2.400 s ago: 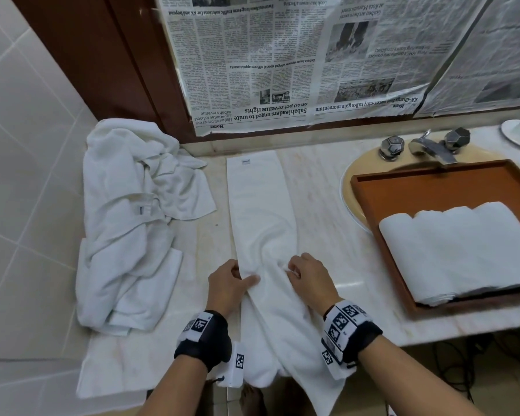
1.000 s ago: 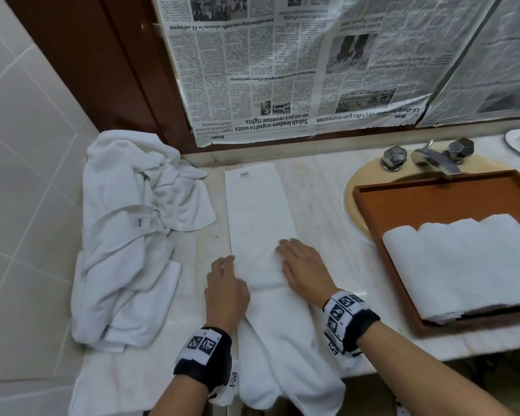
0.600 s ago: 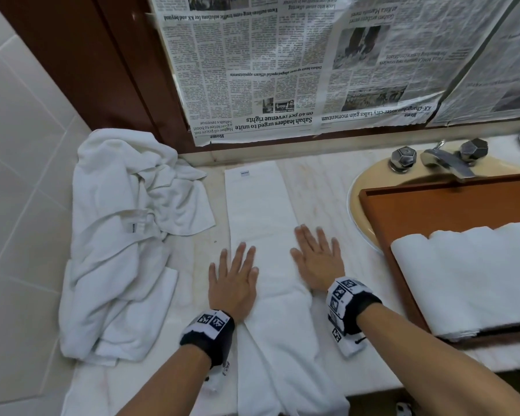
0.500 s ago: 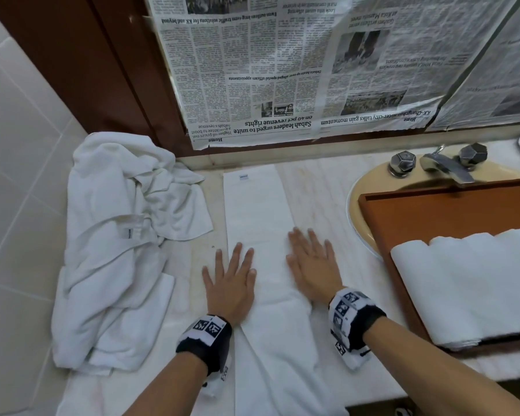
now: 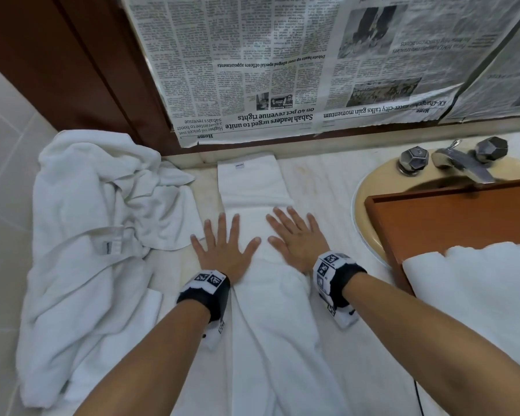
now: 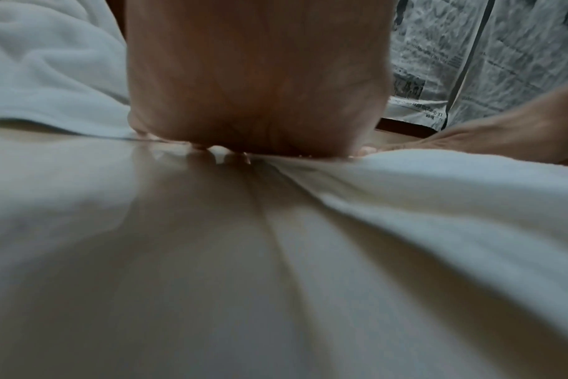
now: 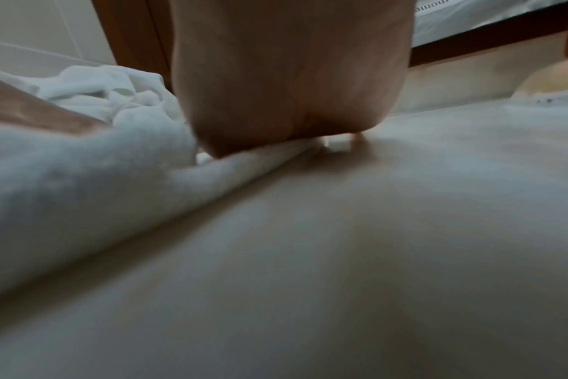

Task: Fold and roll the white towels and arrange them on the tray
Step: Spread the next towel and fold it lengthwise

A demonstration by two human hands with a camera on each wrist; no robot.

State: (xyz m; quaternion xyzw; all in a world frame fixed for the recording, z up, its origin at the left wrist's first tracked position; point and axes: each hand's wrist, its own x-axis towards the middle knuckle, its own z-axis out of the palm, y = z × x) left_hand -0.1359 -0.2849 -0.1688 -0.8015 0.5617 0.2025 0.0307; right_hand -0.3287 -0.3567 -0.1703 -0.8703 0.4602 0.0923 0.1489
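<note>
A long white towel (image 5: 252, 187), folded into a narrow strip, lies on the marble counter (image 5: 321, 187) from the back wall to the front edge, where its near end hangs over. My left hand (image 5: 222, 244) lies flat with spread fingers on the strip's left edge. On its right edge my right hand (image 5: 294, 235) presses down flat. In both wrist views only the heel of a palm (image 6: 256, 84) (image 7: 289, 77) shows, on white cloth. Several rolled white towels (image 5: 475, 295) lie on the wooden tray (image 5: 439, 211) at the right.
A heap of crumpled white towels (image 5: 96, 241) fills the counter's left side against the tiled wall. The tray sits over a beige sink (image 5: 370, 187) with a metal tap (image 5: 460, 163). Newspaper (image 5: 282, 64) covers the wall behind.
Both hands went from pinching the towel near the front edge to lying flat on it, and they have slid up the strip toward the wall.
</note>
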